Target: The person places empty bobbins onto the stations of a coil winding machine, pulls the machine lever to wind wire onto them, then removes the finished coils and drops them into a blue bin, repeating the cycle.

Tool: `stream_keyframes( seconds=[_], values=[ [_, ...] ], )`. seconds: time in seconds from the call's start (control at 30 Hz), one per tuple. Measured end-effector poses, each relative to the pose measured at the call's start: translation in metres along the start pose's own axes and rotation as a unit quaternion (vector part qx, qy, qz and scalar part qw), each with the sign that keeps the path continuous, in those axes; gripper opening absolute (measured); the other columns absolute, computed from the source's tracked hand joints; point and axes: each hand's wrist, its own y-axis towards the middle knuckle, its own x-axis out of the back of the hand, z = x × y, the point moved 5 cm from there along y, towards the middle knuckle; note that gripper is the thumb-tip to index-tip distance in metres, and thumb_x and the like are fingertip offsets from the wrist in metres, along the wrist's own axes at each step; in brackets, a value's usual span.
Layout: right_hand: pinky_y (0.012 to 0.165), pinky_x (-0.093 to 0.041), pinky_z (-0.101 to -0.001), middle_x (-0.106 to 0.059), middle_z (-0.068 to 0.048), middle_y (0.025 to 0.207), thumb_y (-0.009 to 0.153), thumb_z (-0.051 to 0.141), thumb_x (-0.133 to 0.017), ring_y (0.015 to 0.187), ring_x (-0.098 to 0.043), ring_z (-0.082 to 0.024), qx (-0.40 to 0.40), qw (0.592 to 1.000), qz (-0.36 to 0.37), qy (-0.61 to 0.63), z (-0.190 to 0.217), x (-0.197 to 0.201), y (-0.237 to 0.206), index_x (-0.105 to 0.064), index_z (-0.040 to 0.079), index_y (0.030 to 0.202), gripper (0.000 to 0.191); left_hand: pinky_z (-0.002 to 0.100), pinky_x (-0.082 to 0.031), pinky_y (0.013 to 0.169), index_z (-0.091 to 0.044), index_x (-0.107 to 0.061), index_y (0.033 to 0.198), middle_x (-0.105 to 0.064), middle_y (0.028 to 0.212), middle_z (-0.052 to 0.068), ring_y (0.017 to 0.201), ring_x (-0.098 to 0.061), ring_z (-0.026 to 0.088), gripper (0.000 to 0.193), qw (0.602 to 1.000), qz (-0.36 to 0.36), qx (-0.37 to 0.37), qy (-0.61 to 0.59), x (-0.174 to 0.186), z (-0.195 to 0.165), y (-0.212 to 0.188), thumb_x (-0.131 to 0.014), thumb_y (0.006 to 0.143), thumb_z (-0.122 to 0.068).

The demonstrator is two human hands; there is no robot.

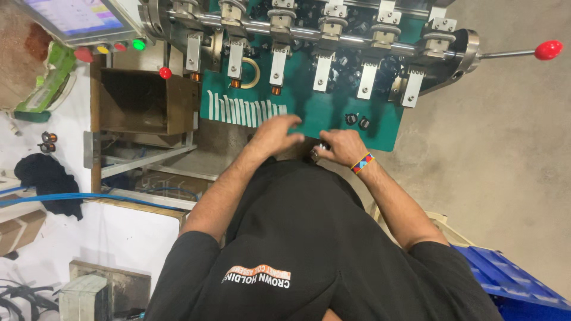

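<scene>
Far on the left sits a brown box (146, 101) beside the machine. White strips (247, 111) lie in a row on the green worktop (321, 113). Your left hand (276, 134) lies flat with its fingers spread on the near edge, holding nothing. Just beside it, your right hand (342, 147) pinches a small dark part (315, 154) at that edge. Two black round parts (357, 120) sit above your right hand. A red knob (548, 50) sticks out far right

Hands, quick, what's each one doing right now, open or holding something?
Left hand: open, fingers spread flat on the green table.
Right hand: closed on a small dark part at the table's near edge.
</scene>
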Motion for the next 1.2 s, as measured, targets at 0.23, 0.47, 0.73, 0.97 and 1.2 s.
stream_keyframes(
  seconds=[0.23, 0.47, 0.73, 0.97, 1.2],
  values=[
    [0.062, -0.055, -0.0494, -0.072, -0.018, 0.081, 0.091, 0.048, -0.072, 0.074, -0.071, -0.037, -0.19, 0.974, -0.079, -0.098, -0.061, -0.033, 0.023, -0.067, 0.006, 0.104, 0.045, 0.038, -0.054, 0.072, -0.003, -0.074, 0.104, -0.062, 0.095, 0.008, 0.085, -0.065, 0.025, 0.023, 0.944, -0.328, 0.005, -0.044, 0.105, -0.01, 0.051, -0.082, 0.088, -0.017],
    [0.069, -0.055, -0.0487, -0.074, -0.017, 0.095, 0.092, 0.033, -0.071, 0.086, -0.071, -0.038, -0.166, 0.974, -0.153, -0.007, -0.023, -0.02, 0.016, -0.067, 0.006, 0.119, 0.038, 0.024, -0.054, 0.057, -0.002, -0.074, 0.1, -0.077, 0.096, 0.004, 0.066, -0.067, 0.009, 0.011, 0.867, -0.33, 0.234, -0.29, 0.081, 0.049, -0.008, -0.075, 0.093, -0.011],
    [0.102, -0.049, -0.0444, -0.058, -0.024, 0.139, 0.108, 0.036, -0.063, 0.125, -0.058, -0.038, -0.055, 0.968, -0.208, 0.132, 0.035, -0.024, 0.074, -0.06, 0.006, 0.141, 0.044, 0.025, -0.05, 0.054, -0.007, -0.067, 0.11, -0.072, 0.093, 0.003, 0.07, -0.064, 0.01, 0.016, 0.698, -0.049, 0.341, -0.628, -0.01, 0.086, 0.027, -0.067, 0.097, -0.016],
    [0.065, -0.042, -0.0285, -0.054, 0.001, 0.083, 0.109, 0.05, -0.05, 0.073, -0.049, -0.011, -0.288, 0.697, -0.172, 0.634, 0.045, -0.076, 0.133, -0.059, 0.007, 0.112, 0.044, 0.033, -0.057, 0.063, -0.006, -0.067, 0.114, -0.073, 0.094, 0.007, 0.079, -0.071, 0.018, 0.023, 0.768, 0.124, 0.3, -0.552, -0.001, 0.085, -0.01, -0.068, 0.097, -0.02],
    [0.045, -0.026, -0.0246, -0.033, 0.008, 0.06, 0.102, 0.061, -0.04, 0.049, -0.031, -0.006, -0.336, 0.515, 0.017, 0.789, 0.095, -0.077, 0.085, -0.05, 0.017, 0.086, 0.047, 0.036, -0.055, 0.093, -0.004, -0.067, 0.125, -0.064, 0.127, 0.012, 0.113, -0.064, 0.026, 0.038, 0.956, -0.039, -0.131, -0.259, 0.117, 0.046, -0.029, -0.078, 0.089, -0.011]
  ],
)
